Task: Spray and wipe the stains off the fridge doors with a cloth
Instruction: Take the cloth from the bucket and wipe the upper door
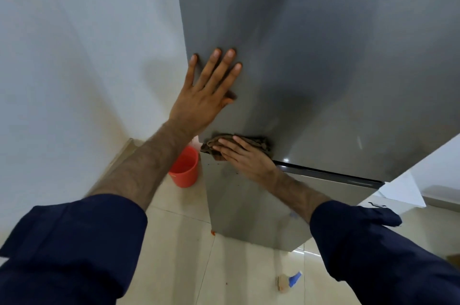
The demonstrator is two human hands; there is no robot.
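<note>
A grey fridge fills the view, with an upper door [311, 56] and a lower door [244, 205] split by a dark gap. My left hand [206, 95] lies flat with spread fingers on the upper door near its left edge. My right hand [246, 155] presses a brown cloth [258, 141] with straight fingers against the bottom left corner of the upper door, at the gap. A spray bottle [288, 281] with a blue nozzle lies on the floor in front of the fridge.
An orange bucket [185, 168] stands on the tiled floor left of the fridge, against the white wall [74, 68]. A white sheet [403, 192] lies on a surface to the right of the fridge. Small orange spots mark the floor tiles.
</note>
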